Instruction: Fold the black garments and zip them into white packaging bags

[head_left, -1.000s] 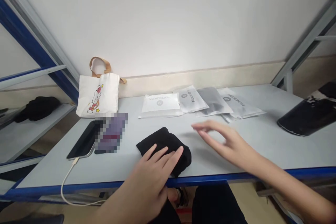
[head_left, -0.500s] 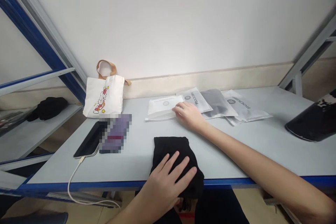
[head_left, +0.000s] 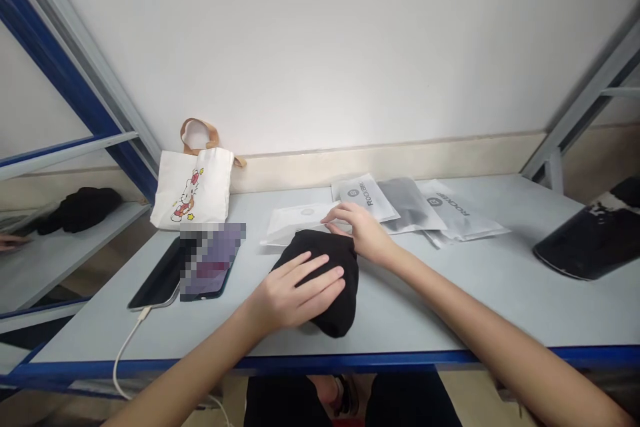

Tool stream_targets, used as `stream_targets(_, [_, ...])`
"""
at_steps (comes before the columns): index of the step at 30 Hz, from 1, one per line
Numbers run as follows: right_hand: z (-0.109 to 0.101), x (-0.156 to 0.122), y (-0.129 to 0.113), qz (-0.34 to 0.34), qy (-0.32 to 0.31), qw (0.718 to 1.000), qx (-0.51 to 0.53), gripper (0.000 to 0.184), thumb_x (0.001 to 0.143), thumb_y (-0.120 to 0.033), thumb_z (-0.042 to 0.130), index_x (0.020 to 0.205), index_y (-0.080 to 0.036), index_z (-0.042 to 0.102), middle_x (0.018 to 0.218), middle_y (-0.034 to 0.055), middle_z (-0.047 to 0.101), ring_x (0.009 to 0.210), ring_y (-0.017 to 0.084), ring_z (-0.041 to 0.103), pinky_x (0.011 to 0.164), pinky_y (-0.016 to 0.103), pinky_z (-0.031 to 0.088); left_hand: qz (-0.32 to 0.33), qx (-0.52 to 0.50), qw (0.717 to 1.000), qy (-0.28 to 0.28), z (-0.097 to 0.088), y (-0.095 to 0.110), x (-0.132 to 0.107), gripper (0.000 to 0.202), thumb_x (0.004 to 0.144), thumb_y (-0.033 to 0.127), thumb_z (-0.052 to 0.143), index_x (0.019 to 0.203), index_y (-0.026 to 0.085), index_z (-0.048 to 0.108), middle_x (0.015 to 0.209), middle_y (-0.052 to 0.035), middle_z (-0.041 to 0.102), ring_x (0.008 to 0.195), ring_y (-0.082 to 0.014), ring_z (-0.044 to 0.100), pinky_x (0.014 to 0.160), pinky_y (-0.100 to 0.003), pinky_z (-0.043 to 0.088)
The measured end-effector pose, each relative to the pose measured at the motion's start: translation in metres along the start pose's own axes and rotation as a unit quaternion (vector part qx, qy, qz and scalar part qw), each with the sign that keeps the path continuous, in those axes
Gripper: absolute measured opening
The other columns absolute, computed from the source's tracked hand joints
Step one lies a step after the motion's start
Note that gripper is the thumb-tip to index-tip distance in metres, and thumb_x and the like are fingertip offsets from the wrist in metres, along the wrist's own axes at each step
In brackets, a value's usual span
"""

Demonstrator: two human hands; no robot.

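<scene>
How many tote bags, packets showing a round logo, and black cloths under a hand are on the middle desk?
Tote bag: 1
Packets showing a round logo: 3
Black cloth under the left hand: 1
Total: 5

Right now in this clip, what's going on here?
A person's left hand lies spread over a bundle of black fabric on the table. Their right hand is at the edge of a pale pouch just beyond it; whether it grips isn't clear. More pouches lie farther right.
</scene>
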State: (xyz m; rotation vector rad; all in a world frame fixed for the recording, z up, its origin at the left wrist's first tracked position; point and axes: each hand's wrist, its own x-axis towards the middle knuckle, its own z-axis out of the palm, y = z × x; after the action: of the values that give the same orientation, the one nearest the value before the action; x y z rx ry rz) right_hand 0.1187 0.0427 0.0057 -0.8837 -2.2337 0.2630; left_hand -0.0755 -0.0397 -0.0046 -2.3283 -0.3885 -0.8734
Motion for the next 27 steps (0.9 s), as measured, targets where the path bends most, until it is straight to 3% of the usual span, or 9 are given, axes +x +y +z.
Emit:
stream_targets(7, [-0.012, 0.001, 0.0, 0.02, -0.002, 0.999, 0.039, 0.016, 0.087, -0.018, 0.051, 0.092, -0.022, 0.066, 0.091, 0.0037, 0.063, 0.086, 0.017, 0.055, 0.075, 0.032, 0.044, -0.06, -0.004, 0.998, -0.026, 0.025, -0.024, -0.02, 0.033, 0.088, 0.007, 0.041, 0.118, 0.012, 0.052, 0.114, -0.0087, 0.065, 0.113, -0.0218, 0.056, 0.094, -0.038, 0.05])
stream_targets(10, [-0.009, -0.001, -0.011, -0.001, -0.013, 0.998, 0.069, 0.016, 0.087, -0.019, 0.051, 0.094, -0.022, 0.065, 0.091, 0.0032, 0.062, 0.086, 0.016, 0.055, 0.071, 0.029, 0.044, -0.148, -0.036, 0.988, -0.017, 0.03, -0.027, -0.028, 0.039, 0.085, 0.007, 0.043, 0.123, 0.012, 0.047, 0.116, -0.0118, 0.063, 0.113, -0.0211, 0.057, 0.094, -0.035, 0.049])
stream_targets(13, [-0.004, -0.003, -0.022, -0.015, -0.021, 0.996, 0.087, 0.017, 0.087, -0.018, 0.051, 0.096, -0.022, 0.065, 0.091, 0.0032, 0.061, 0.085, 0.016, 0.055, 0.067, 0.027, 0.044, -0.259, -0.046, 0.965, -0.014, 0.036, -0.023, -0.027, 0.035, 0.081, 0.009, 0.046, 0.115, 0.015, 0.051, 0.106, -0.0101, 0.066, 0.1, -0.021, 0.063, 0.084, -0.032, 0.054])
stream_targets(15, [-0.001, -0.004, -0.026, -0.01, -0.013, 0.995, 0.1, 0.017, 0.088, -0.018, 0.05, 0.095, -0.022, 0.065, 0.091, 0.0034, 0.06, 0.084, 0.015, 0.055, 0.065, 0.026, 0.044, -0.259, -0.044, 0.965, -0.01, 0.042, -0.02, -0.022, 0.033, 0.08, 0.01, 0.045, 0.111, 0.014, 0.053, 0.099, -0.0102, 0.067, 0.095, -0.0223, 0.064, 0.08, -0.034, 0.054])
stream_targets(20, [-0.005, -0.002, -0.023, 0.018, 0.017, 0.989, 0.143, 0.017, 0.089, -0.022, 0.05, 0.093, -0.021, 0.066, 0.089, 0.0036, 0.059, 0.08, 0.014, 0.056, 0.064, 0.026, 0.044, -0.139, -0.011, 0.99, 0.023, 0.058, -0.025, -0.011, 0.039, 0.08, 0.009, 0.044, 0.119, 0.014, 0.049, 0.105, -0.0115, 0.067, 0.102, -0.0236, 0.062, 0.088, -0.037, 0.051])
stream_targets(23, [-0.009, -0.001, -0.02, 0.03, 0.035, 0.992, 0.12, 0.017, 0.089, -0.023, 0.049, 0.093, -0.022, 0.066, 0.089, 0.0033, 0.057, 0.079, 0.014, 0.055, 0.066, 0.027, 0.045, -0.184, -0.027, 0.983, -0.005, 0.065, -0.033, -0.012, 0.04, 0.076, 0.009, 0.046, 0.116, 0.015, 0.05, 0.101, -0.009, 0.068, 0.093, -0.0223, 0.065, 0.078, -0.033, 0.053])
stream_targets(27, [-0.002, -0.003, -0.024, 0.02, 0.059, 0.995, 0.076, 0.018, 0.091, -0.023, 0.046, 0.095, -0.023, 0.064, 0.089, 0.0034, 0.055, 0.076, 0.014, 0.054, 0.07, 0.029, 0.046, -0.31, -0.027, 0.947, -0.074, 0.077, -0.04, -0.015, 0.037, 0.073, 0.01, 0.052, 0.109, 0.016, 0.055, 0.092, -0.0088, 0.069, 0.081, -0.0242, 0.066, 0.07, -0.035, 0.053])
